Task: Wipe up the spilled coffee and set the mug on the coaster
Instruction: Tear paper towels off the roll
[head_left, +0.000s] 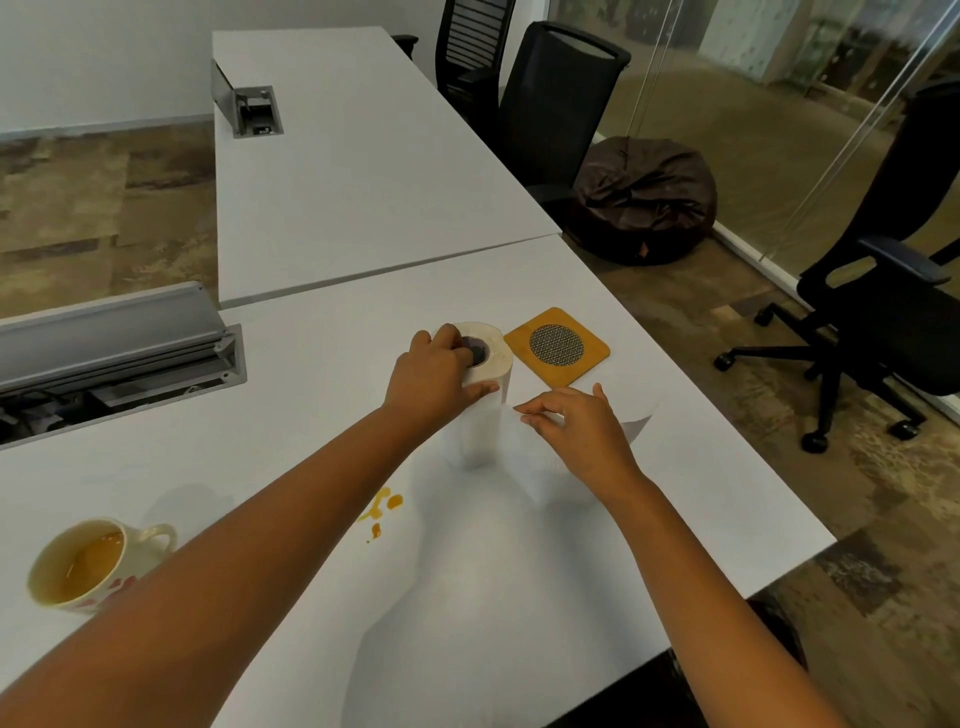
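Observation:
A white paper towel roll (480, 431) stands upright mid-table. My left hand (436, 376) grips its top, fingers over the core. My right hand (576, 423) pinches the loose sheet (636, 421) drawn off the roll to the right. An orange-brown coffee spill (383, 509) lies in small puddles on the white table (675, 519), nearer than the roll. A cream mug (85, 564) with red marks and coffee inside stands at the near left, partly behind my left forearm. The square wooden coaster (557, 346) with a round mesh centre lies just right of the roll.
An open cable tray with a raised metal lid (111, 343) is set into the table at left. A second table (353, 156) adjoins at the back. Black office chairs (883, 322) and a dark beanbag (644, 200) stand on the right.

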